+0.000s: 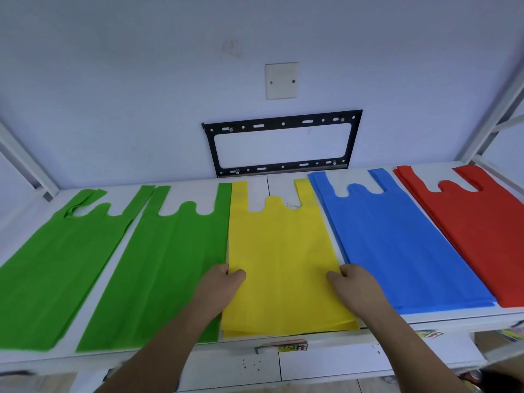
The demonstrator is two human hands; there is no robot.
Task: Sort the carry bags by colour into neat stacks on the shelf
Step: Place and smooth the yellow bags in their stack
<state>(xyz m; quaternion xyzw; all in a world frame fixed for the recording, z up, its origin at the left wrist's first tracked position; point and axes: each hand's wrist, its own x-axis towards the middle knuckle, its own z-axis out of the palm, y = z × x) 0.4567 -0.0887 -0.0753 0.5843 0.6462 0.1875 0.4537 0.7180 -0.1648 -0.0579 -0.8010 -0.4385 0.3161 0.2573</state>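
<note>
Flat carry bags lie side by side on the white shelf (263, 187), handles toward the wall. From left to right there are two green bags (54, 265) (175, 268), a yellow stack (283, 251), a blue stack (397, 245) and a red stack (482, 222). My left hand (224, 285) grips the left edge of the yellow stack, thumb on top. My right hand (351, 282) grips its right edge the same way. The left green bag has one handle folded over.
A black metal bracket (280, 143) and a white wall plate (281, 80) are fixed to the wall behind. White shelf-frame posts (493, 114) rise at both ends. A lower shelf (326, 361) with small printed packets shows below the front edge.
</note>
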